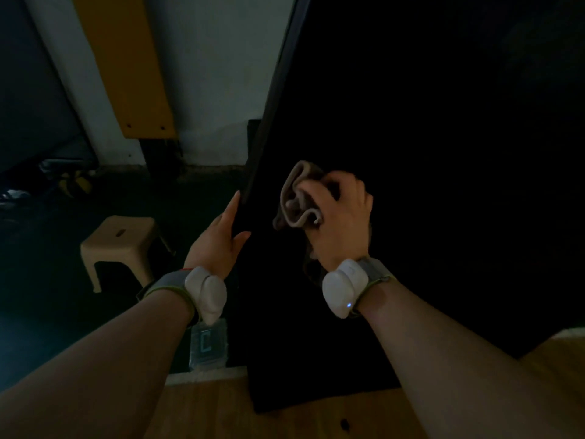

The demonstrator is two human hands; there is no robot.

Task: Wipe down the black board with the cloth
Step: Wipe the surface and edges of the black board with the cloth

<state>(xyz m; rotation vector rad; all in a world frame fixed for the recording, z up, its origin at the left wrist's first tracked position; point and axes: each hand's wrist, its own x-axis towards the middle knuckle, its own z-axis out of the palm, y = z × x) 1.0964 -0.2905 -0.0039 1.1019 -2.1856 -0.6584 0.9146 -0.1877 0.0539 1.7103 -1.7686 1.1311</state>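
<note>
Wooden surface (pixel 221 410): black board (pixel 411 153) stands on lower edge. Left of board, dark floor (pixel 47 296): beige stool (pixel 120 239); clear box (pixel 208 346) near board's corner.

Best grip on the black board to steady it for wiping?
The black board: take its exposed left edge, coming from the left, thumb on the face, as the left hand does. It stands near upright with a broad flat face; the right hand holds the cloth.
</note>
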